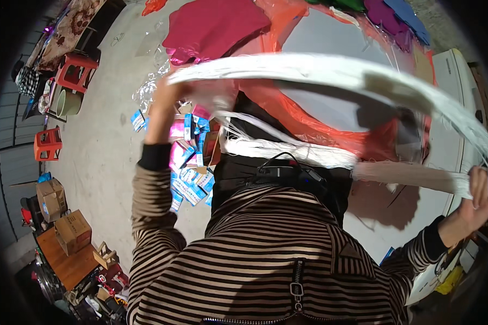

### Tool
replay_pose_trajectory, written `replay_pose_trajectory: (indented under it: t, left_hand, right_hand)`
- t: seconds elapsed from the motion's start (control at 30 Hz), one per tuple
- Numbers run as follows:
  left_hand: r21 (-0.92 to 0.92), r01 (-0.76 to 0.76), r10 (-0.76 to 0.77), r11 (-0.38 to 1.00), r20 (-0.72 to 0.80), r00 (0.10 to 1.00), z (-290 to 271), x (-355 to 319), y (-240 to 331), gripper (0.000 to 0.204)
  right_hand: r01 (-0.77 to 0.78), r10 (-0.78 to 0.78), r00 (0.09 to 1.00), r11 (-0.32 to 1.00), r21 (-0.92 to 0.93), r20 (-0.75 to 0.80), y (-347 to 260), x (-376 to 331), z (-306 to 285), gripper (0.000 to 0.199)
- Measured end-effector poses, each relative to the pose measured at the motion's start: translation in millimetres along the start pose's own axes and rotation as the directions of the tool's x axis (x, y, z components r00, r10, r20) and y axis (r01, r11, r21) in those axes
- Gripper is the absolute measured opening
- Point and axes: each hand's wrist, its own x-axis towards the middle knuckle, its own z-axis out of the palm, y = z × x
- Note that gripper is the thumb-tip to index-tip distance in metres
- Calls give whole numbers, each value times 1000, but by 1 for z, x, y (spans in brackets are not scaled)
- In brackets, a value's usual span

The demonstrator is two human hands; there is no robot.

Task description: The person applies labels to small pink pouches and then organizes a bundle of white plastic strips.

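Note:
A long bundle of white fibre strands [331, 73] arcs across the view, blurred by motion. My left hand [165, 105] is raised at the left and grips one end of it. My right hand [474, 197] at the far right is closed on the other end, where the strands [412, 176] run back toward my body. More white strands [276, 146] drape over my front above my striped jacket. Behind the arc lies a grey table top [331, 108] covered with orange plastic sheet [287, 103].
Several small blue and pink packets [190, 168] lie on the concrete floor below my left arm. A magenta sheet [211, 24] lies at the top. Red stools [75, 70], cardboard boxes [73, 230] and a white appliance [455, 135] stand around the edges.

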Motion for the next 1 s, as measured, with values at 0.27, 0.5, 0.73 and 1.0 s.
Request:
replay_pose_trajectory:
  t: [0.27,0.5,0.73,1.0]
  left_hand:
    - [-256,-148,40,955,-383,923,-251,-25,-16,43]
    - [-306,-90,36,948,-176,984,-256,-7,27,45]
    - [-252,89,-137,964,-182,974,-261,-6,23,39]
    - [-385,100,-148,917,-96,984,-219,-1,23,36]
  right_hand:
    - [-163,137,942,985,-63,-306,107,-57,-110,23]
    - [-437,432,888,683,-585,-158,241,-99,-180,24]
    - [517,56,855,5,-856,516,328,-152,-93,47]
    - [356,102,932,-80,-931,347,338,-184,-80,39]
